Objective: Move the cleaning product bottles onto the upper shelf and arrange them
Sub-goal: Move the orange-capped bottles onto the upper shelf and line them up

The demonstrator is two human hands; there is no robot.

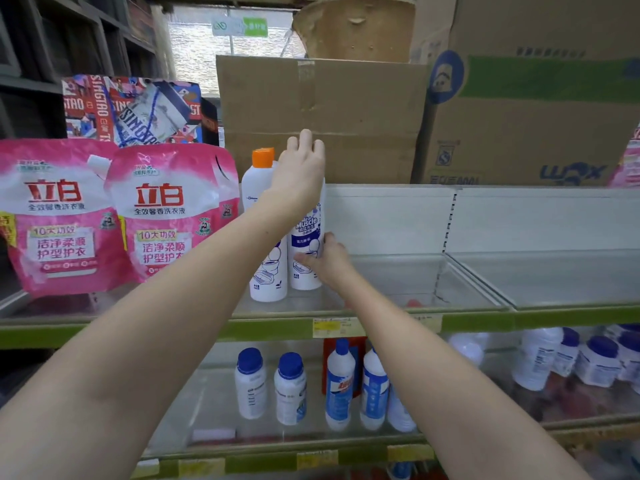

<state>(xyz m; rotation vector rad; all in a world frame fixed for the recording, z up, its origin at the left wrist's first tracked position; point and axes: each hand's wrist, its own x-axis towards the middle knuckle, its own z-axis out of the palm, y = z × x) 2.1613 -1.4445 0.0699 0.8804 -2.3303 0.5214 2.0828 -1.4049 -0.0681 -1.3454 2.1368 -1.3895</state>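
While two white toilet-cleaner bottles stand upright on the upper shelf (398, 299), the left hand (299, 174) rests over the top of the right bottle (308, 244), fingers spread and fairly straight, hiding its cap. At that bottle's 5 o'clock, the right hand (329, 259) presses straight fingers against its lower label. Just beside it at 9 o'clock stands the orange-capped bottle (263, 216). Pink detergent pouches (114, 216) sit further toward 9 o'clock. Blue-capped bottles (311, 386) line the lower shelf at 6 o'clock.
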